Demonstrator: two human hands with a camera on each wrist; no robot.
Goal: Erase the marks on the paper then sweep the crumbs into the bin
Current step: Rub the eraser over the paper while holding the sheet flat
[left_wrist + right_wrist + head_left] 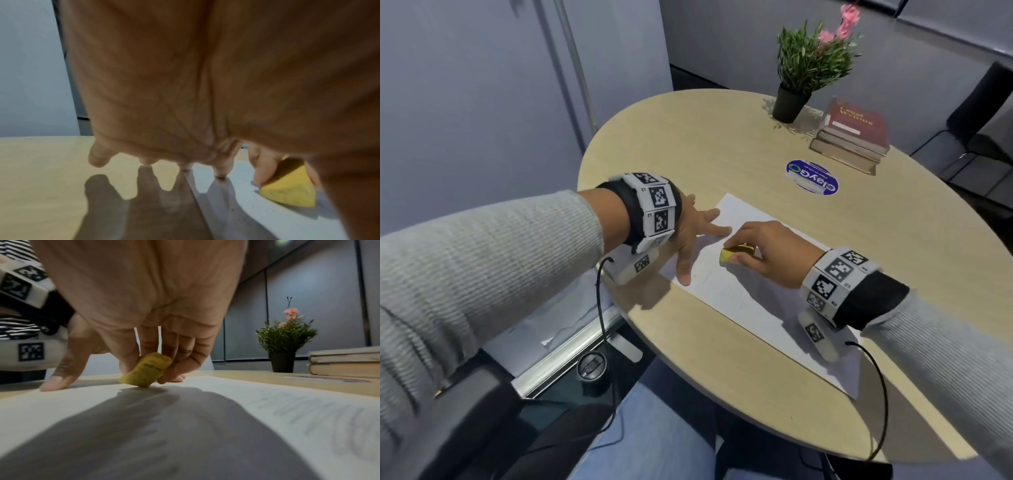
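The paper (753,291) is laid flat on the round bench (722,144), its long axis running from the near right edge diagonally away to the far left. Faint pencil marks (308,415) are seen on the nearer stretch of the sheet, on the right wrist's side; they are too blurred to read. Further in, the right hand (770,251) is curled round a yellow eraser (732,255), which is pinched between thumb and fingertips and tilted, one lower corner touching the paper. Just beside it, towards the far-left corner, the left hand (697,233) is spread flat with straight fingers, thumb and forefinger pressed on the sheet, the outer fingers over its edge onto the bench, holding nothing. The marks left are judged to lie nearer than the eraser, so the next strokes probably need to be drawn back along the sheet by the right hand. No bin is seen and crumbs cannot be made out. Beyond, a round sticker (812,178), a book stack (854,137) and a potted plant (804,75) are set well apart.
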